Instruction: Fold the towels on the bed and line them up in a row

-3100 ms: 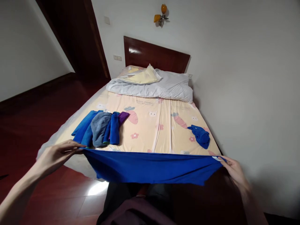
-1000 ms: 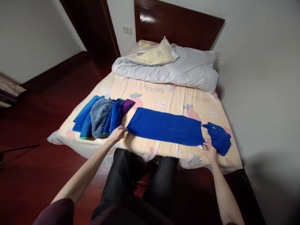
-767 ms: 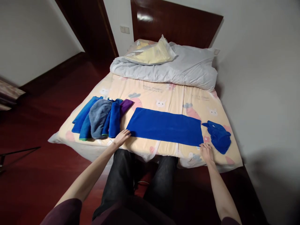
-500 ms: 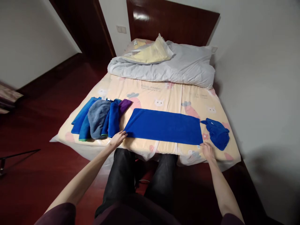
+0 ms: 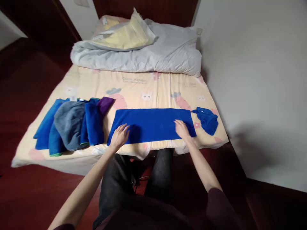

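A blue towel [image 5: 153,124] lies flat as a long rectangle along the near edge of the bed. Over its left part is my left hand [image 5: 120,135], fingers spread and holding nothing. My right hand [image 5: 181,128] is over the towel's right part, its fingers loosely stretched and nothing in them. I cannot tell whether either hand touches the cloth. Left of the towel lies a row of overlapping folded cloths, among them a grey cloth [image 5: 70,124], blue ones [image 5: 94,124] and a purple one [image 5: 105,105]. A crumpled blue cloth [image 5: 207,121] rests just right of the towel.
The bed [image 5: 134,92] has a cream sheet with carrots and rabbits. A rolled grey-white quilt [image 5: 134,59] and a yellow pillow [image 5: 129,33] in a clear cover sit at its head. A white wall [image 5: 259,80] stands to the right.
Both hands have left the towel's near corners and moved inward over the cloth, fingers now loose. The camera view has shifted closer; the towel still lies flat.
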A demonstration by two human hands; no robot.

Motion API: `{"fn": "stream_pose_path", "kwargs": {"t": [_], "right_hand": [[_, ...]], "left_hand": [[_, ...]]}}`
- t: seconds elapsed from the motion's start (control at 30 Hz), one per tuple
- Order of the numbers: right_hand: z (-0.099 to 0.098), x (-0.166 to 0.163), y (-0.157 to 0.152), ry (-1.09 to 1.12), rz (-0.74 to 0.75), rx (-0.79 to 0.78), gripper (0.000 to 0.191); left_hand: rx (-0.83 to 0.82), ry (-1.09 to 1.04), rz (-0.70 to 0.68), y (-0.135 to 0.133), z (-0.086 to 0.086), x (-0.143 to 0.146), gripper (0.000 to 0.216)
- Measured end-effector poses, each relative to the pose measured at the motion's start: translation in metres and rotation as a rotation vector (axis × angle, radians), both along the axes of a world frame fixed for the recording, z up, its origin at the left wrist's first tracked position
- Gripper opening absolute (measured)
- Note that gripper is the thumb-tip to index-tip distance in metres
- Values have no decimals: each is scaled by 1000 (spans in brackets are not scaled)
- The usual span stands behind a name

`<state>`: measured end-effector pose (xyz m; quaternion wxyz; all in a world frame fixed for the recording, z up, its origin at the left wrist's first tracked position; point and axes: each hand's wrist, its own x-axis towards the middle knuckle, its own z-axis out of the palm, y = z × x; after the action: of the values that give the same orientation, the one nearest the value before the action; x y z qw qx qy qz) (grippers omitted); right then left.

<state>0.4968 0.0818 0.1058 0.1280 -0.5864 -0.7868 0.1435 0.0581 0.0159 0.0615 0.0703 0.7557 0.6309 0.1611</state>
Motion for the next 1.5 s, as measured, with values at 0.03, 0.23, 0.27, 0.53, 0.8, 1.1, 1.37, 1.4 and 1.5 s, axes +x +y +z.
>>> {"fn": "stream_pose_path", "kwargs": {"t": [0.03, 0.23, 0.27, 0.53, 0.8, 1.1, 1.37, 1.4, 1.5], "right_hand": [[-1, -35, 5, 63, 45, 37, 49], [-47, -210, 4, 290, 278, 3, 55], [-59, -224, 1, 296, 279, -30, 56], [-96, -175, -2, 289, 159, -125, 53], [-95, -22, 16, 288, -100, -49, 53], [-105, 98, 18, 54, -344, 52, 59], [-124, 102, 21, -50, -402, 175, 60], [-126, 102, 22, -48, -400, 200, 60], [-129, 102, 22, -28, -393, 267, 60]], "left_hand": [[25, -50, 11, 9, -4, 12, 48], [38, -189, 96, 12, -55, 45, 59], [56, -192, 108, 8, -61, 44, 60], [59, -245, 156, 4, -71, 37, 63], [37, -271, 183, 4, -70, 37, 62], [26, -222, 184, 5, -69, 36, 61], [-5, -180, 201, 11, -70, 36, 59], [-3, -158, 203, 12, -70, 35, 59], [-9, -72, 194, 13, -68, 36, 61]]}}
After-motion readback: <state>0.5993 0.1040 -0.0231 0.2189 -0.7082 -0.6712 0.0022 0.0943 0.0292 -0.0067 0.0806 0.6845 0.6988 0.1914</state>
